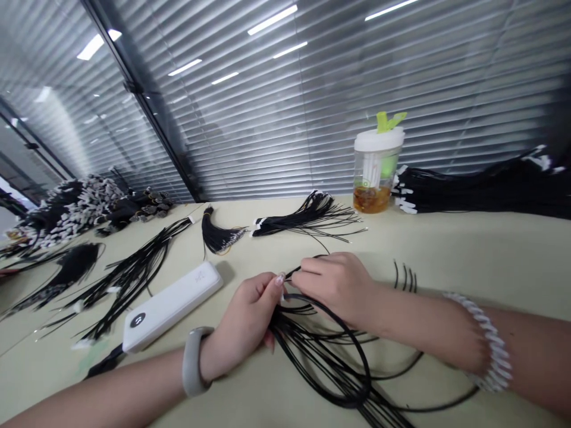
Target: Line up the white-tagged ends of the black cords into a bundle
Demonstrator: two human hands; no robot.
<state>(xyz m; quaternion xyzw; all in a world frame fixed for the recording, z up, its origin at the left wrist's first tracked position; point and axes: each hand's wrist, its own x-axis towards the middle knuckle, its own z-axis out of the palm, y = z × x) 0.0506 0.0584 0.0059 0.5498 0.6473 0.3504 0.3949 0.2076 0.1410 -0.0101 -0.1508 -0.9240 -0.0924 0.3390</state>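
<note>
My left hand is closed, thumb pressed down, on one end of a bundle of black cables. The cables fan out below it toward the bottom edge, one of them bent in a wide loop. Touching the left fingertips, my right hand has its fingers curled around a black cable near the bundle's end. A small white piece shows at the left thumb; the exact joint between the hands is hidden by the fingers. Several thin cable ends stick out behind my right forearm.
Left of my hands lies a white power bank with a black lead. More black cable bundles lie along the back, with a big pile at far left and a thick bundle at right. A lidded cup of amber liquid stands before the window blinds.
</note>
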